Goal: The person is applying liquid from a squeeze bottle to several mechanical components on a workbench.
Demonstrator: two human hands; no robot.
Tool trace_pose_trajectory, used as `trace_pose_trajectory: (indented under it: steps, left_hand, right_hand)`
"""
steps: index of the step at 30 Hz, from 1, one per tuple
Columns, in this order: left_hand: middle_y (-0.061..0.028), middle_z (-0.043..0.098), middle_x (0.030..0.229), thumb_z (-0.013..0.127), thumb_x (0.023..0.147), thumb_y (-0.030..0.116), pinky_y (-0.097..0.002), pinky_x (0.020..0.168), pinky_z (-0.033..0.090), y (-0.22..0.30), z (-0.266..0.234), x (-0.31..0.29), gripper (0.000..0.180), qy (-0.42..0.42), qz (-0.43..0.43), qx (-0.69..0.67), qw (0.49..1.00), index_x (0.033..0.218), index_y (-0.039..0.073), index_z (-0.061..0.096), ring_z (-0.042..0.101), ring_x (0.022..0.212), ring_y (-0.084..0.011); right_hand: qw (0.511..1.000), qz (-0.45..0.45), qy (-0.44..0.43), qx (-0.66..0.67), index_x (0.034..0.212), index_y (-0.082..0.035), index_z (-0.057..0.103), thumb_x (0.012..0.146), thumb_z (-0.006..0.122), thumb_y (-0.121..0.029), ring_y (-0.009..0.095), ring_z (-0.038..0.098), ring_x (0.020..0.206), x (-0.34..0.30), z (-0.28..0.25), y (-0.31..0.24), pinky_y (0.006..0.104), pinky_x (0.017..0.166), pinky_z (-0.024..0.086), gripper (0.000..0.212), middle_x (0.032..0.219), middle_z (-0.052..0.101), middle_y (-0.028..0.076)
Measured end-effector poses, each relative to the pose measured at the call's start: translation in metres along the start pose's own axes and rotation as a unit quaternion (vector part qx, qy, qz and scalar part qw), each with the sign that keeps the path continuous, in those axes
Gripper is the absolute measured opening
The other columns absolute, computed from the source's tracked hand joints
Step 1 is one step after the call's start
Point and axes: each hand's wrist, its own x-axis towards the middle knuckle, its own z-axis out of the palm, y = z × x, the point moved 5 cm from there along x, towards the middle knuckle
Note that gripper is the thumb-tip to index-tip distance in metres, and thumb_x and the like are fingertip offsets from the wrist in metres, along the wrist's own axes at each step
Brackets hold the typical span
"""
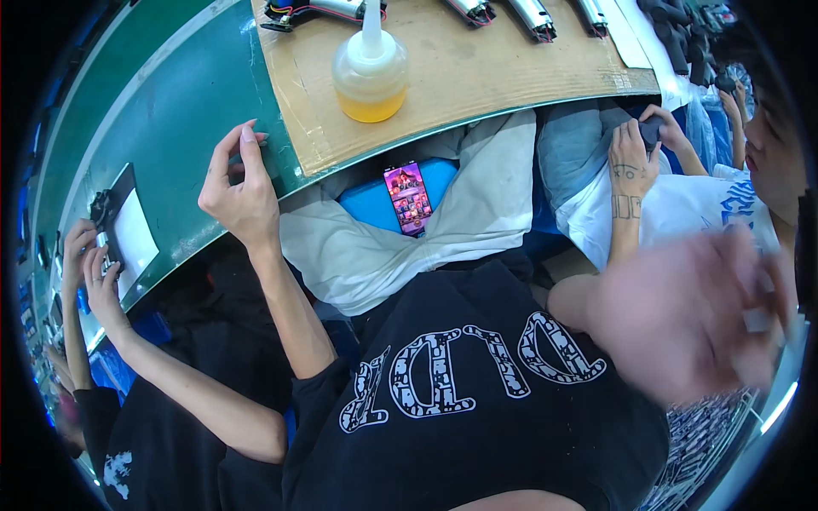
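Observation:
My left hand [244, 189] is raised at the table's near edge, its thumb and fingertips drawn together in a pinch. Anything between them is too small or hidden to make out. Just right of it lies a cardboard sheet [298, 94] bearing a squeeze bottle [371, 77] of yellow liquid with a white nozzle. Lifted at the far right, away from the table, my right hand [694, 315] is smeared by motion, so its fingers and any contents cannot be read. Between my legs a lit phone [410, 200] rests on a blue seat [366, 204].
Silver cylinders with red and black wires [532, 17] lie along the cardboard's far side. The green table [187, 128] curves leftward. At left, a co-worker's hands [102, 285] hold a dark and silver part; at right, another person's hands [635, 153] hold a dark piece [651, 133].

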Motion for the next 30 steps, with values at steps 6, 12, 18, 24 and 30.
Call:
trace_pose_trajectory:
  steps: [6,12,18,24,30]
  left_hand:
    - [-0.007,0.074,0.082,0.069,0.094,0.007,-0.0247,0.058,0.048,-0.015,-0.014,-0.007,0.01,0.0,0.0,0.029,1.0,0.098,0.001,0.076,0.066,0.068,-0.0116]
    - [-0.0072,0.074,0.082,0.069,0.093,0.005,-0.0263,0.059,0.048,-0.008,-0.022,-0.006,0.009,0.0,0.01,0.037,0.999,0.097,0.001,0.076,0.067,0.07,-0.0142]
    - [-0.0072,0.073,0.083,0.069,0.091,0.003,-0.0292,0.06,0.048,-0.007,-0.019,-0.007,0.008,-0.004,0.022,0.034,0.999,0.096,0.002,0.075,0.067,0.073,-0.0172]
    - [-0.0074,0.073,0.084,0.069,0.089,0.002,-0.0306,0.06,0.047,-0.005,-0.019,-0.006,0.008,-0.008,0.054,0.057,0.997,0.095,0.003,0.074,0.067,0.075,-0.0193]
    - [-0.0073,0.074,0.086,0.069,0.089,0.0,-0.0304,0.059,0.047,-0.005,-0.017,-0.005,0.007,-0.007,0.06,0.081,0.995,0.094,0.002,0.074,0.067,0.075,-0.0196]
  right_hand:
    - [0.986,0.158,-0.033,-0.032,0.116,-0.001,0.058,0.078,0.081,-0.011,0.025,0.061,0.107,-0.02,0.068,0.125,0.0363,0.087,0.052,0.045,0.121,0.062,0.019]
    - [0.958,0.221,-0.108,-0.144,0.151,-0.002,0.034,0.072,0.091,-0.021,0.031,0.057,0.127,-0.03,0.131,0.168,0.0433,0.102,0.049,0.099,0.141,0.054,0.017]
    - [0.953,0.173,-0.149,-0.199,0.139,0.0,0.046,0.073,0.091,-0.024,0.031,0.067,0.111,-0.022,0.149,0.19,0.041,0.094,0.053,0.083,0.121,0.065,0.018]
    - [0.949,0.155,-0.142,-0.237,0.125,0.0,0.052,0.072,0.092,-0.027,0.034,0.07,0.099,-0.025,0.15,0.187,0.0423,0.084,0.055,0.071,0.108,0.068,0.017]
    - [0.946,0.168,-0.146,-0.235,0.123,0.0,0.052,0.072,0.092,-0.028,0.035,0.071,0.092,-0.026,0.147,0.189,0.0426,0.08,0.057,0.071,0.103,0.07,0.017]
